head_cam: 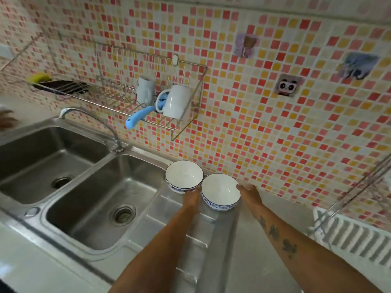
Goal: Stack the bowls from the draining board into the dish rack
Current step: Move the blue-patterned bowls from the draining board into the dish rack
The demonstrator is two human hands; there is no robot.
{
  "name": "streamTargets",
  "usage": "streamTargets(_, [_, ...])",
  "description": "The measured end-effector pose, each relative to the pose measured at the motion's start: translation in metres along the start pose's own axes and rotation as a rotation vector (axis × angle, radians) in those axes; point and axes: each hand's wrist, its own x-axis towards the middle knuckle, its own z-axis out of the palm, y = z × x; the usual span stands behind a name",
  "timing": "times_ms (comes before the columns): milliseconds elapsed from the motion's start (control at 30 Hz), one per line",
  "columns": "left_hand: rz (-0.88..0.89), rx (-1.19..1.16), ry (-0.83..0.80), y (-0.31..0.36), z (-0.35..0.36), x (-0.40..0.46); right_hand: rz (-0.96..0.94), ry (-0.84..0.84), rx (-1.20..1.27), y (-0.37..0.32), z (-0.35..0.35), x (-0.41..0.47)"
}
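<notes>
Two white bowls with blue patterned bands stand upright side by side on the steel draining board (167,210), close to the tiled wall. My left hand (191,197) reaches between them and holds the near-right wall of the left bowl (183,176). On the right bowl (220,191), my right hand (249,194) grips the right side, thumb on the rim. Both bowls rest on the board. The wire dish rack (191,62) hangs on the wall above the sink, up and left of the bowls.
The rack holds two white mugs (176,102), a blue-handled utensil (135,120) and a sponge at its far left. A double steel sink (101,197) with a curved tap (88,113) lies left of the board. A white ridged tray (359,240) sits at the right.
</notes>
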Motion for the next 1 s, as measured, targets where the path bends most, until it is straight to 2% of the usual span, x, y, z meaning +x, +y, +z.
streamTargets(100, [-0.088, -0.071, -0.021, 0.002, 0.01, 0.003, 0.088, -0.043, 0.005, 0.024, 0.012, 0.015])
streamTargets(200, [-0.097, -0.038, 0.015, -0.005, 0.019, 0.014, 0.068, -0.046, -0.051, 0.035, 0.024, 0.015])
streamTargets(367, [-0.135, -0.056, -0.039, -0.013, 0.031, 0.024, 0.065, -0.045, -0.069, 0.028, 0.034, 0.004])
streamTargets(533, [-0.063, -0.045, -0.052, -0.026, 0.032, 0.037, 0.093, -0.033, 0.058, 0.032, 0.04, 0.023])
streamTargets(633, [-0.06, -0.067, -0.052, -0.034, 0.033, 0.045, 0.091, -0.034, 0.066, 0.026, 0.039, 0.005])
streamTargets(767, [0.0, -0.089, -0.048, -0.056, 0.03, 0.056, 0.052, 0.091, 0.078, 0.026, 0.037, -0.019])
streamTargets(900, [0.101, -0.148, -0.088, -0.046, 0.025, 0.025, -0.005, 0.104, 0.209, 0.019, 0.022, -0.05])
streamTargets(1000, [0.081, -0.145, -0.159, 0.003, 0.028, -0.051, -0.079, 0.159, 0.284, 0.006, -0.01, -0.088])
